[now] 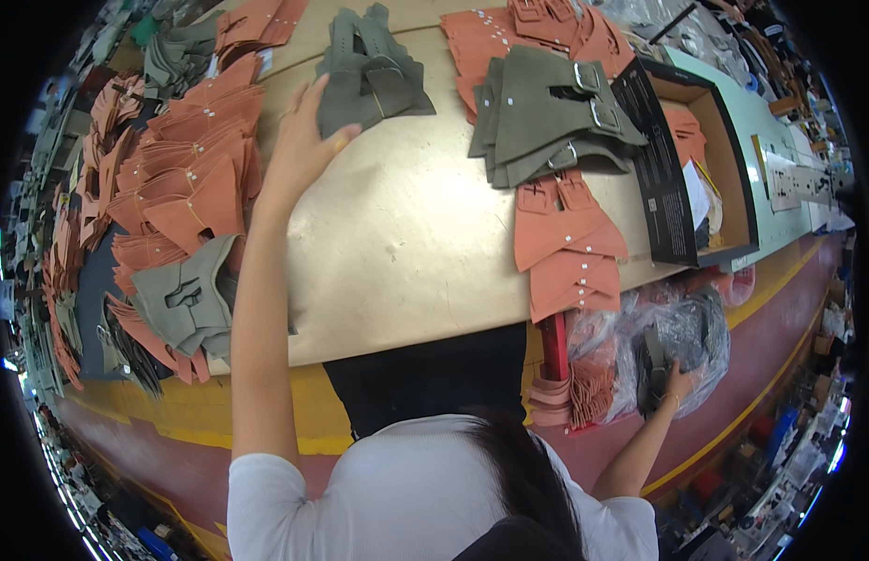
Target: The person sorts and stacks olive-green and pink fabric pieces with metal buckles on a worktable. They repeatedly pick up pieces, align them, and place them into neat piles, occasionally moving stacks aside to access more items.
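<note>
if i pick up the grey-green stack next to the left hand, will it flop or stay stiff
The grey-green stack beside the left hand would probably flex, as its pieces look like thin, leather-like sheets. Its narrow strap ends may droop first. It seems unlikely to roll, since it lies broad-side down on the table.

No words or numbers could be read. The black box (666,220) carried rows of small pale print and a pale square mark on its side facing the table's middle, all too small to make out. Tiny white stickers (584,266) dotted the orange pieces (567,245) below the grey stack (537,117), and one small white sticker (509,101) stood on that stack as well; whatever these stickers bore was too small to tell.
</note>
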Tool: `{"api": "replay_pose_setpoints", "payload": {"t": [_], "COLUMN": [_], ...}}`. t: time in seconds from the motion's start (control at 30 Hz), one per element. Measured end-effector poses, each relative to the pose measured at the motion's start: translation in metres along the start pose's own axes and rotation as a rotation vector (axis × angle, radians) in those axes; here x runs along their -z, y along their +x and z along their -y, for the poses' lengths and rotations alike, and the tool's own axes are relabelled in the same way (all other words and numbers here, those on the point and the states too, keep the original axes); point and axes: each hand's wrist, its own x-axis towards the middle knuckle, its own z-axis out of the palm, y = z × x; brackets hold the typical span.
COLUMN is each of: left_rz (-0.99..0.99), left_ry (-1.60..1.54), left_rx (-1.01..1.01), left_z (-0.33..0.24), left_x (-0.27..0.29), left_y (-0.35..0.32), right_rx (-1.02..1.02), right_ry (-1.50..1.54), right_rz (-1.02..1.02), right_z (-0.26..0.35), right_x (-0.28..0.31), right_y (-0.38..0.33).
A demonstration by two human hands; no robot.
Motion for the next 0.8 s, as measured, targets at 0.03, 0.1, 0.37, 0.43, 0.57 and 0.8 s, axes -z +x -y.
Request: {"api": "replay_pose_setpoints", "payload": {"t": [0.03, 0.1, 0.37, 0.43, 0.57, 0.8], "left_rz": [-0.01, -0.001, -0.149, -0.246, -0.342, -0.243], "left_ry": [0.024, 0.019, 0.136, 0.164, 0.19, -0.291], "left_rx": [0.026, 0.153, 0.058, -0.01, -0.057, 0.167], "left_z": [0.007, 0.016, 0.007, 0.002, -0.01, -0.022], "left_x": [-0.01, -0.025, -0.066, -0.075, -0.081, -0.087], "left_y": [0.02, 0.053, 0.04, 0.023, 0.007, -0.003], "right_rx": [-0.014, 0.038, -0.045, -0.149, -0.22, -0.242], "right_ry": [-0.048, 0.0, -0.146, -0.321, -0.279, -0.299], "right_rz": [0.02, 0.021, 0.063, 0.195, 0.3, 0.402], "right_z": [0.001, 0.0, -0.018, -0.017, 0.001, 0.037], "right_x": [0.001, 0.002, -0.016, -0.023, -0.013, 0.018], "right_y": [-0.005, -0.009, -0.006, 0.0, 0.006, 0.004]}}
